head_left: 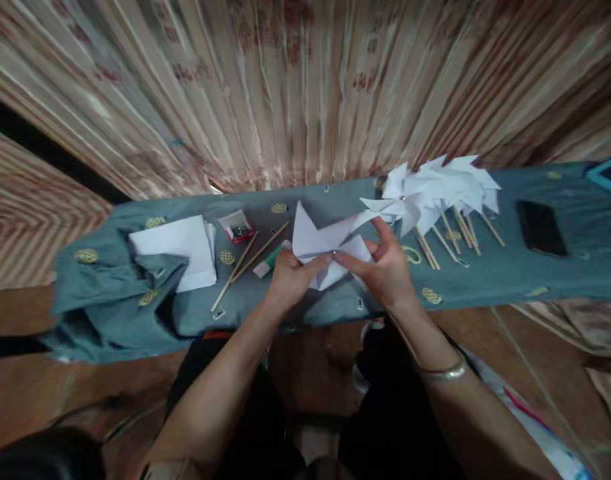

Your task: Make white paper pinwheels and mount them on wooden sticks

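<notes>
A white paper pinwheel (312,241) is held between my two hands just above the cloth, its folded blades spreading up and to the sides. My left hand (291,275) grips its lower left, thumb pressed near the centre. On the lower right, my right hand (388,267) holds it with the thumb at the centre and fingers behind the paper. A small shiny pin head (334,253) shows between the thumbs. Whether a stick is attached behind the paper is hidden. Beside my left hand lies a green and white box (265,267), partly covered.
Several finished pinwheels (430,193) on sticks are heaped at the right, near a dark phone (541,228). Green scissors handles (412,255) show beside my right hand. Leftward lie two loose sticks (242,267), an open red box of pins (238,228) and white paper sheets (178,243).
</notes>
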`<state>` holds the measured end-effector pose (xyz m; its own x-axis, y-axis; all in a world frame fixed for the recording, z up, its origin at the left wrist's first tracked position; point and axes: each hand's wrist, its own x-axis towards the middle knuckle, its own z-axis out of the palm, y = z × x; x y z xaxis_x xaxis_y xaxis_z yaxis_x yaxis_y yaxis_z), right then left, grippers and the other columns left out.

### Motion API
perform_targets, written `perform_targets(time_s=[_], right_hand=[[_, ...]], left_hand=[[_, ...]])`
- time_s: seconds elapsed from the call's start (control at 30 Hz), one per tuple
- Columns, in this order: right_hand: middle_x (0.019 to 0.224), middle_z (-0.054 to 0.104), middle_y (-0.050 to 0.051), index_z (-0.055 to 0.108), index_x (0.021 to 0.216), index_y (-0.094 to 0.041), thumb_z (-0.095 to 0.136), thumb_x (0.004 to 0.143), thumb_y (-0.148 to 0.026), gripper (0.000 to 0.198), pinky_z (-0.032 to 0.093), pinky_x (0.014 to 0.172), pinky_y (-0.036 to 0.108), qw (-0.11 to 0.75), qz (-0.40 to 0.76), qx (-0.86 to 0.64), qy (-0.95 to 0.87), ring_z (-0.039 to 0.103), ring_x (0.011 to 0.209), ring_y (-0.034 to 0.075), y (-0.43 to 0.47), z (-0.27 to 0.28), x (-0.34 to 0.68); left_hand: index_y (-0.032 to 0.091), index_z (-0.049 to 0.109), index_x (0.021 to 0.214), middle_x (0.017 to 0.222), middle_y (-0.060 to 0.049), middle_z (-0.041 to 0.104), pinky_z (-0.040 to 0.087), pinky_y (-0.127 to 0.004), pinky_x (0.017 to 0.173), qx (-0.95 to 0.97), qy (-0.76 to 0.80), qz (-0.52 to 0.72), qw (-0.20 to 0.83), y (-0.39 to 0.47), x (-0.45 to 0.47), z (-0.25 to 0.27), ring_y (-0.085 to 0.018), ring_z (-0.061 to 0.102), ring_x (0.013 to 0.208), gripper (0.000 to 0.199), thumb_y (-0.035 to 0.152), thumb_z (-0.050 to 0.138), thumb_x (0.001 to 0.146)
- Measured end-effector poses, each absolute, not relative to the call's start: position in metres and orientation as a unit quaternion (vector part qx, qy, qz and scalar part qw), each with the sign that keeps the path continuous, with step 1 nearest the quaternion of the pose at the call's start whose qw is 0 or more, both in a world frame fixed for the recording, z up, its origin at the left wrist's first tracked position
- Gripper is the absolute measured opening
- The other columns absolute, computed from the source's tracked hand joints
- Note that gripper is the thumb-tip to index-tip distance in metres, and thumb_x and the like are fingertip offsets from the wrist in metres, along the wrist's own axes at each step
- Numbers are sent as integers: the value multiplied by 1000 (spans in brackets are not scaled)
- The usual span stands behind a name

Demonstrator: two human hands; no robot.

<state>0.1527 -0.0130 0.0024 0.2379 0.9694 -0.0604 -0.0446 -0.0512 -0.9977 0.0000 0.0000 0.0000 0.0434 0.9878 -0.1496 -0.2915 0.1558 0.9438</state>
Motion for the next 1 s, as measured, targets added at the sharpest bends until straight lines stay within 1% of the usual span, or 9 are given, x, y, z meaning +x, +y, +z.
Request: perform_targets(time_s=[0.13, 0.3, 0.43, 0.53, 0.63, 0.77, 0.87, 1.0], right_hand=[[84, 75, 3, 41, 138, -21, 92, 48, -39, 105, 61, 65, 45, 555, 483, -542, -406, 70, 67, 27, -12, 0, 152], [84, 75, 1, 46, 131, -24, 89, 55, -37, 88, 62, 63, 44, 554, 495, -519, -423, 70, 64, 24, -13, -1, 152], [83, 75, 0, 47, 131, -25, 85, 62, -34, 79, 62, 62, 43, 550, 451, -535, -455, 69, 62, 22, -15, -4, 151], [86, 75, 1, 48, 131, -25, 82, 66, -30, 73, 62, 63, 42, 548, 408, -556, -474, 68, 64, 21, -15, -6, 150], [85, 74, 1, 49, 128, -24, 79, 67, -28, 68, 60, 60, 40, 553, 393, -556, -481, 68, 64, 21, -15, -6, 148], [84, 74, 0, 50, 127, -25, 78, 68, -27, 65, 59, 57, 37, 558, 394, -548, -483, 66, 63, 20, -14, -6, 147], [84, 74, -1, 49, 129, -25, 78, 69, -27, 67, 59, 60, 37, 561, 389, -544, -488, 67, 65, 20, -14, -6, 147], [84, 74, -1, 51, 128, -25, 78, 70, -27, 64, 60, 63, 37, 552, 377, -550, -500, 68, 67, 20, -15, -6, 146]], left_hand=[[14, 78, 73, 68, -2, 75, 51, -25, 59, 406, 455, 512, 604, -1, 3, -4, -14, 63, 60, 27, 30, 85, 52], [13, 77, 73, 70, -4, 75, 52, -26, 59, 440, 463, 503, 582, 0, 1, -9, -16, 64, 62, 26, 34, 83, 57], [14, 77, 72, 69, -4, 75, 52, -26, 59, 478, 460, 504, 554, 0, 0, -13, -16, 64, 60, 23, 35, 79, 62], [14, 78, 76, 74, -4, 77, 53, -27, 64, 520, 463, 499, 516, 0, 0, -16, -18, 67, 66, 22, 35, 75, 67], [14, 78, 80, 78, -5, 78, 53, -28, 66, 544, 476, 491, 486, 0, 1, -18, -20, 70, 71, 22, 34, 72, 71], [14, 78, 83, 81, -5, 79, 54, -29, 68, 539, 486, 490, 483, 1, 3, -19, -21, 71, 74, 20, 30, 70, 72], [14, 77, 82, 78, -5, 78, 53, -28, 65, 532, 494, 491, 482, 2, 4, -19, -21, 71, 72, 20, 29, 70, 72], [14, 75, 76, 72, -4, 75, 49, -26, 60, 571, 517, 471, 430, 3, 1, -18, -20, 68, 69, 18, 30, 69, 74]])
